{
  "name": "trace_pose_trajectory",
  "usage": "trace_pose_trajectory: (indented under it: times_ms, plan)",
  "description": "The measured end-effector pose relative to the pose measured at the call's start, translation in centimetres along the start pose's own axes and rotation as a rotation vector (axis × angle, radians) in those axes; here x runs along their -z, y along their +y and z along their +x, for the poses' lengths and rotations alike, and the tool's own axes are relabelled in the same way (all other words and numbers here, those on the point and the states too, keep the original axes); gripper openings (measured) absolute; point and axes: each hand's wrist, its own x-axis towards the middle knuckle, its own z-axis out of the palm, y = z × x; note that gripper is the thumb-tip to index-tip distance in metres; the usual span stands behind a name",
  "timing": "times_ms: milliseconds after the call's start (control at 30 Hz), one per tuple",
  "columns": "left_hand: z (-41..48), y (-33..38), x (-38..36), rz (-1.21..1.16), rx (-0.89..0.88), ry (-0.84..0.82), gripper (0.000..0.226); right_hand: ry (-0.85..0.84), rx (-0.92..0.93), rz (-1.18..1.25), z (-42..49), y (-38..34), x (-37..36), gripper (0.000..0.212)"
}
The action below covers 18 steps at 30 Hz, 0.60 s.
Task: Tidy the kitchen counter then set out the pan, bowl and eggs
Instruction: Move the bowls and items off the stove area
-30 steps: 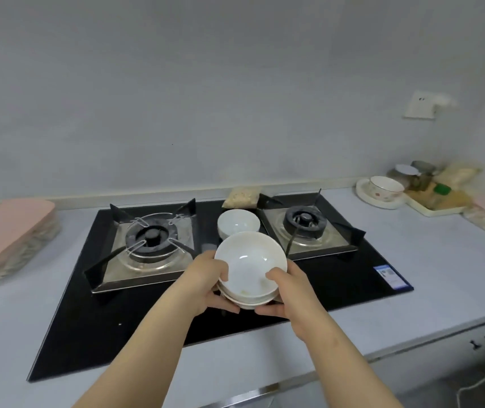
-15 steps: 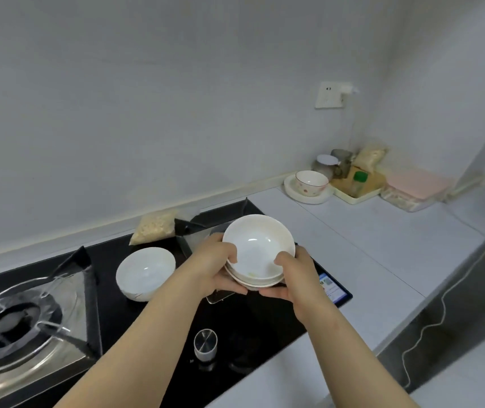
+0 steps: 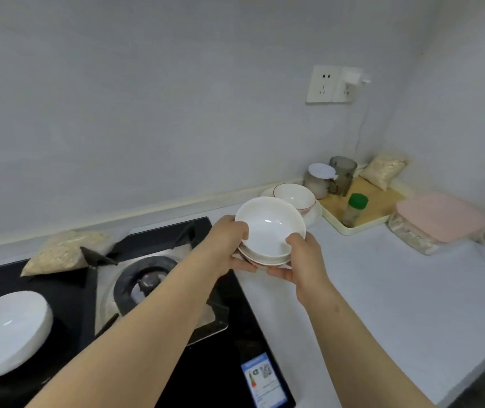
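left grip (image 3: pixel 226 245) grasping bowl stack (image 3: pixel 269 228), thumb on rim | right grip (image 3: pixel 306 260) grasping opposite rim | stack aloft, near hob (image 3: pixel 229 357) and tabletop (image 3: pixel 382 290) boundary

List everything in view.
stacked bowls: two or more, white, held near hob's right edge
single bowl: one, white, on hob
hob: one, black, left
grain bags: two, beige, behind hob, far corner
red-rimmed bowl: one, white, by wall
tray: one, cream, far right
bottle: one, green cap, on tray
jar, mug: one each, tray's far end
box: one, pink lid, beside tray
socket: one, white, wall
hands: left hand and right hand, gripping the stack
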Motion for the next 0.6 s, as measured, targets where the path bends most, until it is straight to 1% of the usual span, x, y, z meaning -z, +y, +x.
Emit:
trace_pose_trajectory:
  times_ms: [100, 233, 433, 533, 600]
  plan:
    - [2.6, 1.2, -3.5, -0.023, 0.009, 0.052, 0.042, 0.007, -0.023, -0.007, 3.9, -1.3, 2.6, 0.037]
    - [6.0, 3.2, -7.4, -0.004, -0.028, 0.107, 0.040, 0.021, -0.032, -0.023, 8.9, -2.9, 4.9, 0.048]
    - [11.3, 6.3, -10.8, 0.047, -0.058, 0.180, 0.033, 0.041, -0.068, -0.083, 15.5, -5.4, 6.2, 0.044]
    - [14.5, 7.2, -11.7, 0.072, -0.081, 0.220, 0.027, 0.050, -0.044, -0.161, 19.2, -6.2, 6.5, 0.045]
    - [16.7, 7.2, -12.0, 0.105, -0.084, 0.243, 0.037, 0.059, -0.034, -0.233, 21.3, -6.1, 6.6, 0.047]
